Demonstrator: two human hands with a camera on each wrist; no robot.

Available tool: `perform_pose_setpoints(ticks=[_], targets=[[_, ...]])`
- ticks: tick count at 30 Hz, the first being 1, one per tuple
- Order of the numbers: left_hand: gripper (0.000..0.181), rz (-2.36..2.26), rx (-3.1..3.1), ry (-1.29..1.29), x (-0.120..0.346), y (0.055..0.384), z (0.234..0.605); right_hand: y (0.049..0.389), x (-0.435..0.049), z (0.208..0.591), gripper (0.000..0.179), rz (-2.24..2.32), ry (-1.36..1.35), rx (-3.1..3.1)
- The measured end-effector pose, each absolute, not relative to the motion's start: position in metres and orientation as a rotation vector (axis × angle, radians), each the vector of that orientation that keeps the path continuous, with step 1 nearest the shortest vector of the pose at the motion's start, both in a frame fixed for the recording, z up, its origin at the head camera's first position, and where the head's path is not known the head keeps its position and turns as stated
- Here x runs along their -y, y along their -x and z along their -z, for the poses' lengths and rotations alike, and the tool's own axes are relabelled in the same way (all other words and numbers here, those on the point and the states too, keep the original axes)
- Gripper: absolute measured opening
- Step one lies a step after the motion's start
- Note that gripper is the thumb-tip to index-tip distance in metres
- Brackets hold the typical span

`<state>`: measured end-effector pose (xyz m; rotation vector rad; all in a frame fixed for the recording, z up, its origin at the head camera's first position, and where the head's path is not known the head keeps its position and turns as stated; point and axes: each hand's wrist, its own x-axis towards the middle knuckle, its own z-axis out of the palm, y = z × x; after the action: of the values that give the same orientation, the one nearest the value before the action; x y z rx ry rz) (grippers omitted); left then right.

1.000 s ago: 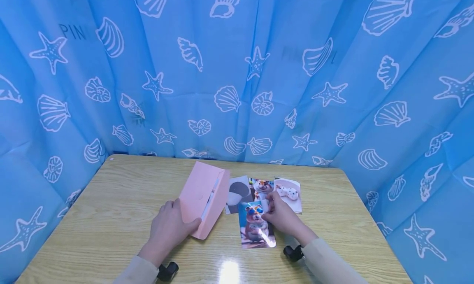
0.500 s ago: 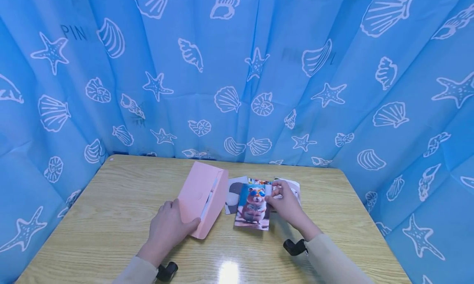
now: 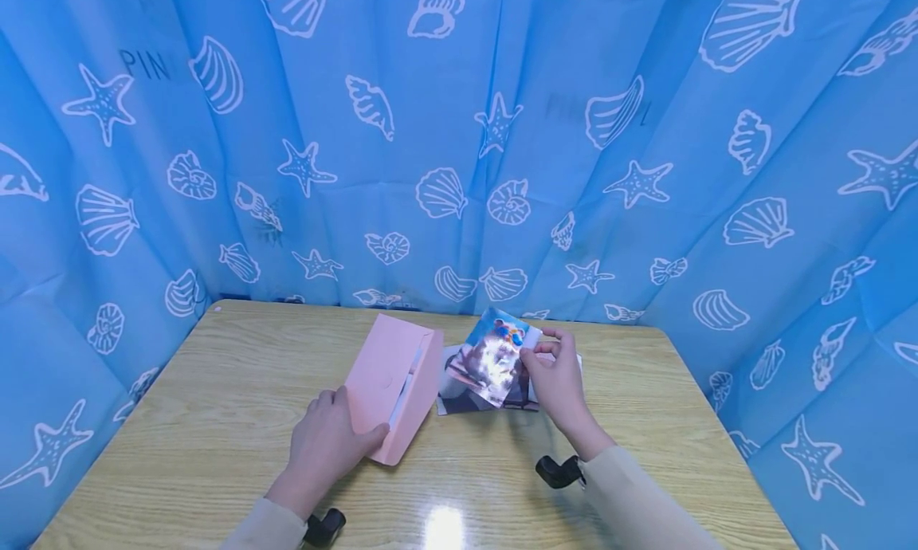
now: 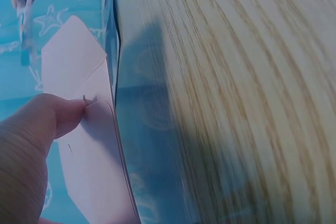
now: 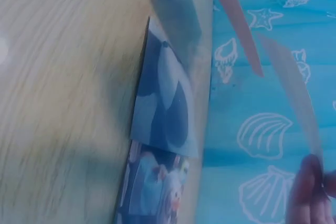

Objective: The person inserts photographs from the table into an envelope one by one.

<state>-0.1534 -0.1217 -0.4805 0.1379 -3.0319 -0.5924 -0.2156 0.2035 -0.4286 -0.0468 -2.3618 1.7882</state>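
Observation:
A pink envelope [image 3: 383,375] with its flap raised is gripped near its lower end by my left hand [image 3: 330,437], the thumb [image 4: 65,114] pressing on the paper in the left wrist view. My right hand [image 3: 559,383] pinches a photo card [image 3: 495,355] of a hamster in blue sunglasses by its right edge. That card is tilted and glares in the light, raised above the table. In the right wrist view, fingertips [image 5: 310,192] hold the card [image 5: 294,85] almost edge-on. Beneath it lie a grey-and-white picture card [image 5: 163,93] and a colourful animal card [image 5: 157,182], partly hidden in the head view.
The wood-grain table [image 3: 237,375] ends at a blue curtain [image 3: 459,135] with white shell and starfish prints. One more card lies mostly hidden behind my right hand. Black wrist mounts [image 3: 559,472] stick out under both sleeves.
My right hand has lifted the hamster card from the table, moving it away from me and tilting it over the other cards. My left hand and the envelope have stayed almost still.

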Motion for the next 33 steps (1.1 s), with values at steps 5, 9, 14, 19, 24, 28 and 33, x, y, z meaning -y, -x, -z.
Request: perform_pose_setpoints(ticks=[5,9,14,19,24,28,33], targets=[[0.101,0.585,3.029,-0.138,0.123,0.153,0.482,0.217,-0.197,0.426,0.052,-1.849,0.055,2.276],[0.102,0.582,3.032,-0.136,0.123,0.152,0.483,0.22,-0.19,0.426,0.053,-1.87,0.032,2.251],[0.103,0.576,3.034,-0.117,0.123,0.153,0.483,0.22,-0.178,0.421,0.05,-1.841,-0.004,2.253],[0.103,0.573,3.028,-0.098,0.122,0.153,0.484,0.222,-0.173,0.418,0.049,-1.759,0.053,2.302],[0.102,0.584,3.016,-0.065,0.118,0.15,0.484,0.228,-0.172,0.428,0.045,-1.687,0.07,2.313],[0.101,0.576,3.017,-0.056,0.115,0.149,0.484,0.229,-0.167,0.432,0.04,-1.69,0.055,2.329],[0.102,0.577,3.022,-0.061,0.114,0.149,0.483,0.228,-0.159,0.435,0.035,-1.758,0.029,2.359]])
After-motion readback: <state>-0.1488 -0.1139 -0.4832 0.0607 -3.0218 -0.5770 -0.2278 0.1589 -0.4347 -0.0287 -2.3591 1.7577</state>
